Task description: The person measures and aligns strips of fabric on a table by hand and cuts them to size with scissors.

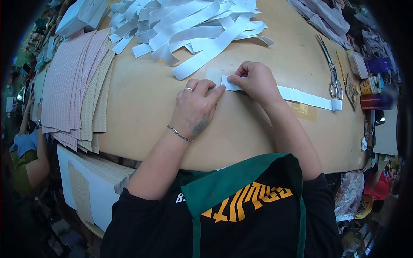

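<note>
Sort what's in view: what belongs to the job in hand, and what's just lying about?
In the job, it seems:
strip, pinched in the right fingers
strip pile, probably

Lying about, apparently:
scissors, untouched, though possibly a tool for it
patterned sheets

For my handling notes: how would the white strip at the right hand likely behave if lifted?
The white strip is probably light, looking thin beside the right hand. It would likely flop, since similar strips curve loosely in the pile. The far end, seemingly folded, may unfurl.
</note>
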{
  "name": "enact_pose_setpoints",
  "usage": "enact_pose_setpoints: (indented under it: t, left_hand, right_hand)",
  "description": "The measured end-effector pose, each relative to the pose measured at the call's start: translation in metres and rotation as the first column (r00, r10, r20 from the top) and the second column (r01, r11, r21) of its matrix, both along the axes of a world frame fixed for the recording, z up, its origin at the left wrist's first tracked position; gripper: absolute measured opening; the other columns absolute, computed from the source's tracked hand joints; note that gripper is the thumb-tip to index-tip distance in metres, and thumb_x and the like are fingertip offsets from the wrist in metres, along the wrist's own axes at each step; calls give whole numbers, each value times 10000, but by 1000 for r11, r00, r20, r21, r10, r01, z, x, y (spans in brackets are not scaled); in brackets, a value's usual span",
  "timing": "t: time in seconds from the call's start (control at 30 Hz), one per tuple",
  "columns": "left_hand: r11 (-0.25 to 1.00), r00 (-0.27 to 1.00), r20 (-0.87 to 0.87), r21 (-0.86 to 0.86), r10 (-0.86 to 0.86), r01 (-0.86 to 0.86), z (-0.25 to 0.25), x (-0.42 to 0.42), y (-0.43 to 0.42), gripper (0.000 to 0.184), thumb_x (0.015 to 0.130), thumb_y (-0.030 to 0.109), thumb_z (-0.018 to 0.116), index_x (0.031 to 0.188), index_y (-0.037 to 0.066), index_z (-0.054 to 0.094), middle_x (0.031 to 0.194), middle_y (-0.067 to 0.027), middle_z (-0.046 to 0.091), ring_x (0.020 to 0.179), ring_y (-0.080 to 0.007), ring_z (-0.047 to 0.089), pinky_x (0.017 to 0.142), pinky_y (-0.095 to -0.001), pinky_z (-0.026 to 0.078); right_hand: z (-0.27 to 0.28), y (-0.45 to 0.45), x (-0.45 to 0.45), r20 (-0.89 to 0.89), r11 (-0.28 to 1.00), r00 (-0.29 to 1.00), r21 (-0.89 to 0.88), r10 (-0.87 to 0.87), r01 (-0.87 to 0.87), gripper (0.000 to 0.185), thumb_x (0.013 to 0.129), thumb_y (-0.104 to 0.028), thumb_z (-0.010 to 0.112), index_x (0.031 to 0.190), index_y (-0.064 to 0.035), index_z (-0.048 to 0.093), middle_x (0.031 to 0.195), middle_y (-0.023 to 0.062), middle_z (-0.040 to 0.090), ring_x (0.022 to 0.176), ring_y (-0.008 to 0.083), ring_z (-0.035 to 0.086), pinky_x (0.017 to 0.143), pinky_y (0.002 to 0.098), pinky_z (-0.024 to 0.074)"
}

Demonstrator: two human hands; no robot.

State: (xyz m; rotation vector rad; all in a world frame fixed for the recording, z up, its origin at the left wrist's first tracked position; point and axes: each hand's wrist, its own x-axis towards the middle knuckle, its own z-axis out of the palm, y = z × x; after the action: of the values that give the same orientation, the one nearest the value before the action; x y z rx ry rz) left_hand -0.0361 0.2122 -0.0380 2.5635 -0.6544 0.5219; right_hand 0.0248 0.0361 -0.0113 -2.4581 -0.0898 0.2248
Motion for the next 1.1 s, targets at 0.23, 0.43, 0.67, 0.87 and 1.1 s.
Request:
enact_pose_setpoints:
  t: [0.23, 0.43, 0.67, 0.87, 1.1]
  left_hand:
    - [997, 996, -88, 82, -1, 8, 7, 1, -2, 350, 718, 50, 634, 1051, 154, 657, 955, -21, 558, 930, -215, 536, 740, -348, 455]
    - [997, 997, -71, 73, -3, 8, 5, 2, -2, 372, 712, 52, 632, 1065, 166, 655, 944, -25, 548, 925, -228, 531, 735, -350, 456]
    - [999, 995, -96, 50, 8, -3, 6, 4, -2, 344, 709, 60, 633, 1037, 156, 671, 928, -36, 544, 901, -232, 529, 721, -357, 463]
    - [1000, 997, -83, 30, 1, 1, 7, 7, -6, 330, 717, 41, 629, 1027, 141, 677, 885, -63, 544, 856, -255, 536, 725, -362, 461]
    - [999, 998, -68, 33, -19, 21, 10, 5, -8, 307, 746, 22, 617, 1030, 120, 681, 895, -82, 551, 845, -262, 536, 723, -362, 445]
  right_hand:
    - [4, -1, 1, -61, 1000, 998, 21, 5, -4, 199, 712, -238, 697, 765, -48, 670, 738, 135, 653, 730, 272, 630, 717, 361, 489]
    - [4, -2, 2, -83, 999, 996, 39, 9, -6, 199, 709, -233, 698, 756, -42, 669, 743, 135, 655, 724, 268, 629, 700, 352, 494]
    - [-1, -2, 2, 2, 999, 1000, 42, 14, -14, 226, 727, -199, 749, 746, -1, 643, 676, 95, 626, 563, 149, 581, 525, 287, 472]
    - [-3, -13, -3, 67, 997, 995, -9, 77, -77, 282, 740, -278, 738, 834, -30, 640, 749, 111, 641, 690, 231, 612, 642, 334, 484]
    - [14, -145, -35, -45, 1000, 999, -16, -5, 4, 316, 749, -292, 746, 891, -61, 584, 787, 55, 596, 769, 165, 559, 695, 287, 443]
